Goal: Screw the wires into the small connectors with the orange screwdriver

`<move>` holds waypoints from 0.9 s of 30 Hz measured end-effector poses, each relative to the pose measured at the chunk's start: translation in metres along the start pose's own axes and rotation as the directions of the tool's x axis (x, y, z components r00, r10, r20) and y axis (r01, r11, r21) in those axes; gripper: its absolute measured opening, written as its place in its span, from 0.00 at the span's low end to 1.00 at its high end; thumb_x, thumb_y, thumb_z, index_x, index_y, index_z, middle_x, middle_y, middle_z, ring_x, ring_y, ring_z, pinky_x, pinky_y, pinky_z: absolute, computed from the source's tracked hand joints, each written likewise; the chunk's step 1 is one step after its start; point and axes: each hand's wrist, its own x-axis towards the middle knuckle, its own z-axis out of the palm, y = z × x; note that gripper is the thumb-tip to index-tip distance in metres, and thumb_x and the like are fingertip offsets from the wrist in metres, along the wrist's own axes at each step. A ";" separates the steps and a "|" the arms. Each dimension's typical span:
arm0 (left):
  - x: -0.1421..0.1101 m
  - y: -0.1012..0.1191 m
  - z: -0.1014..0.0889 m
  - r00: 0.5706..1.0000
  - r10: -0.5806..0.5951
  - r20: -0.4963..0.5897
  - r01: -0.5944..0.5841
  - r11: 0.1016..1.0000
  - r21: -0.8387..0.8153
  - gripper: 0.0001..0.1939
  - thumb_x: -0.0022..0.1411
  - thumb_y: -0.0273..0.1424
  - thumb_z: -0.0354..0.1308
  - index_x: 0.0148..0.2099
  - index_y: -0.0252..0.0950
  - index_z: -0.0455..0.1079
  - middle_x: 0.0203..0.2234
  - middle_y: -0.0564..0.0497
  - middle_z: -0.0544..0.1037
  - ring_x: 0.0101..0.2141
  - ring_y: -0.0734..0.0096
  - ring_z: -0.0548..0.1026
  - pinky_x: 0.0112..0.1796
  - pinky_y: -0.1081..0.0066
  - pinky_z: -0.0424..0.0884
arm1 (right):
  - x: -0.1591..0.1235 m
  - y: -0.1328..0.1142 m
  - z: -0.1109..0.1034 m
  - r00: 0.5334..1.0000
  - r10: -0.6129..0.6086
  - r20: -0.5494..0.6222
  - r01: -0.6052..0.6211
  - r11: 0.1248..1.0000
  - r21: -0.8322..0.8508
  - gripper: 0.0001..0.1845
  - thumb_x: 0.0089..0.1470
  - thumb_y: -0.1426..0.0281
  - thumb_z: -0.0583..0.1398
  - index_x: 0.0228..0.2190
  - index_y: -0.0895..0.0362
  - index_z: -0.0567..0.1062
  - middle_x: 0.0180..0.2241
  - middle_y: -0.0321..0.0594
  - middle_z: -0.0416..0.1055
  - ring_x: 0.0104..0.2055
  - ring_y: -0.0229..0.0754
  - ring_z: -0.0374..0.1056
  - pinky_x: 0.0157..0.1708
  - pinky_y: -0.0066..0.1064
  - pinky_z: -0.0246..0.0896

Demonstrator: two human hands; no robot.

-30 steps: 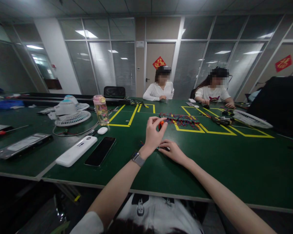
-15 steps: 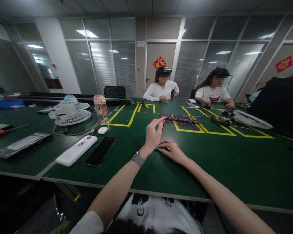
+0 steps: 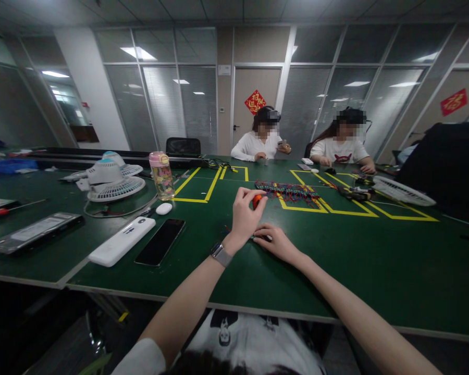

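Observation:
My left hand [image 3: 244, 217], with a watch on its wrist, is raised over the green table and pinches the orange handle [image 3: 257, 201] of what looks like a screwdriver held upright; its lower part is hidden by the hand. Low on the tabletop, my right hand [image 3: 278, 242] has its thumb and fingers closed on a small circuit board [image 3: 252, 237], mostly covered. Thin wires [image 3: 227, 229] stick out to the left of it, behind my left wrist. Beyond my hands lies a row of small boards with tangled red and blue wires [image 3: 287, 192].
To the left lie a black phone [image 3: 160, 242], a white oblong device [image 3: 123, 241], a pink-lidded bottle [image 3: 162, 176], white fans [image 3: 116, 187] and a metal drive [image 3: 35, 232]. Yellow tape [image 3: 305, 209] marks the table. Two people [image 3: 260, 143] sit across; black cloth [image 3: 445, 172] stands right.
The left fingers have shifted around the orange handle, so more of it shows. My right hand stays in place. A person opposite has raised a hand holding a phone-like object.

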 end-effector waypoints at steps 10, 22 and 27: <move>0.002 0.001 -0.002 1.000 -0.014 -0.011 0.013 0.999 -0.052 0.10 0.63 0.28 0.53 0.42 0.38 0.74 0.35 0.49 0.74 0.39 0.69 0.72 0.44 0.68 0.68 | 0.000 0.002 0.001 1.000 -0.003 -0.004 0.003 1.000 0.007 0.09 0.54 0.68 0.60 0.35 0.55 0.80 0.40 0.44 0.74 0.42 0.44 0.70 0.45 0.36 0.65; 0.001 -0.002 -0.001 1.000 -0.019 -0.023 0.020 1.000 0.024 0.10 0.62 0.30 0.54 0.43 0.39 0.75 0.34 0.49 0.74 0.38 0.68 0.71 0.44 0.67 0.67 | 0.000 -0.001 -0.001 1.000 0.009 0.001 -0.009 1.000 0.006 0.09 0.54 0.68 0.60 0.36 0.55 0.80 0.39 0.44 0.74 0.41 0.44 0.70 0.45 0.36 0.65; 0.001 -0.002 -0.001 0.998 -0.038 -0.040 0.039 0.999 0.033 0.11 0.63 0.30 0.52 0.44 0.40 0.75 0.36 0.49 0.71 0.40 0.69 0.70 0.45 0.68 0.66 | 0.000 0.000 0.000 1.000 0.007 -0.004 -0.007 1.000 0.001 0.09 0.54 0.68 0.60 0.36 0.55 0.80 0.39 0.44 0.74 0.41 0.44 0.70 0.45 0.36 0.65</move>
